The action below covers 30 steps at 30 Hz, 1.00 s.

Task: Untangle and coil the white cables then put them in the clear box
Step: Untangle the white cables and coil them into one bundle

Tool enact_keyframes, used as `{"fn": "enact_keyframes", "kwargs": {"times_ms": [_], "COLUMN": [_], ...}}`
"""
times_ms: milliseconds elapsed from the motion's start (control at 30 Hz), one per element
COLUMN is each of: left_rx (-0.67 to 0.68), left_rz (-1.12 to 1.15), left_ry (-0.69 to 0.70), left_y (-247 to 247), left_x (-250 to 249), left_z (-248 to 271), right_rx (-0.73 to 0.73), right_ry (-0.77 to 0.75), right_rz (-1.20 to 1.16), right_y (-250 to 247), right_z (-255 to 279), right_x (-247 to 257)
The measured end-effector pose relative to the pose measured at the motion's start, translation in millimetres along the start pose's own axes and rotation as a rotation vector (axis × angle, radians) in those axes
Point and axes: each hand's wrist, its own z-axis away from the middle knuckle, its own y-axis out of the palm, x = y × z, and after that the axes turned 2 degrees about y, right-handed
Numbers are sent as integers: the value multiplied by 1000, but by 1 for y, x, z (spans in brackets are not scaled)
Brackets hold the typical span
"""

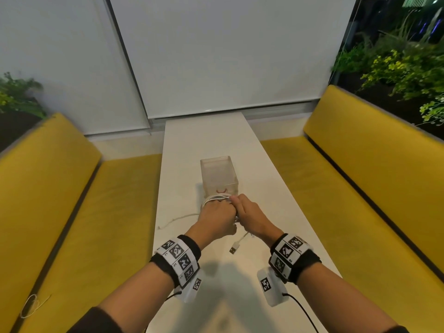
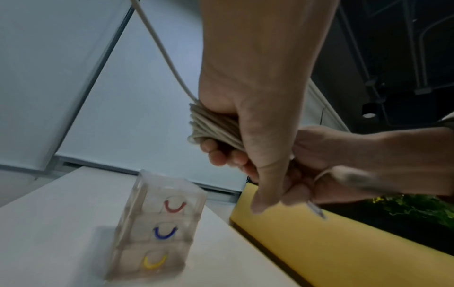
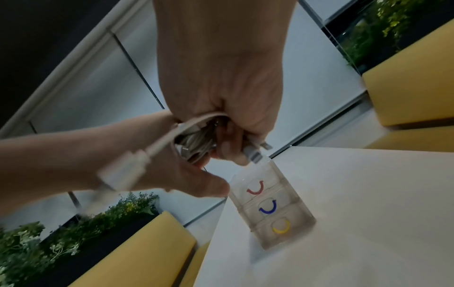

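A clear box (image 1: 219,175) (image 2: 159,223) (image 3: 272,205) with red, blue and yellow arcs on its side stands in the middle of the white table (image 1: 276,188). Just in front of it my left hand (image 1: 216,216) (image 2: 245,120) grips a bundle of coiled white cable (image 1: 216,197) (image 2: 216,124). My right hand (image 1: 249,213) (image 3: 221,97) presses against the left one and holds cable strands and plugs (image 3: 196,143). A loose cable end with a USB plug (image 1: 235,247) hangs below the hands. Another strand (image 1: 177,218) trails left over the table.
Yellow benches (image 1: 60,200) (image 1: 360,176) flank the narrow table on both sides, with green plants (image 1: 396,68) behind them. White blinds (image 1: 216,56) close off the far end. A thin white loop (image 1: 31,306) lies on the left bench.
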Motion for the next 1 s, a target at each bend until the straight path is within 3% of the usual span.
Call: {"fn": "enact_keyframes", "kwargs": {"times_ms": [167,333,433,500,567,633,667,700,767,867,1000], "left_rx": [-170,-206,-425,-609,-656,-424,-253,-121,-88,-340,-614], "left_rz": [45,240,382,530,765,1045,1140,1199,1228,1232,1075], "left_ry": [82,174,266,160,-162,-478,-520,-497,-385,-278,-147], "left_y": [10,3,-15,-23,-19,3,17,32,50,45,16], "left_x": [21,39,44,58,76,87,84,76,50,13,5], "left_z": [2,4,23,37,50,56,59,61,60,43,19], "right_rx": [-59,-102,-184,-235,-275,-338,-357,-355,-309,-256,-216], "right_ry": [-81,-97,-32,3,40,63,70,72,72,81,92], "right_rz": [146,202,210,236,224,99,34,-14,-61,-84,-83], "right_y": [2,2,-19,-40,-59,-67,-67,-65,-58,-46,-35], "right_z": [-5,-17,-22,-24,-26,-29,-31,-31,-31,-27,-26], "right_x": [5,8,-2,-12,-23,-26,-26,-25,-22,-18,-18]}}
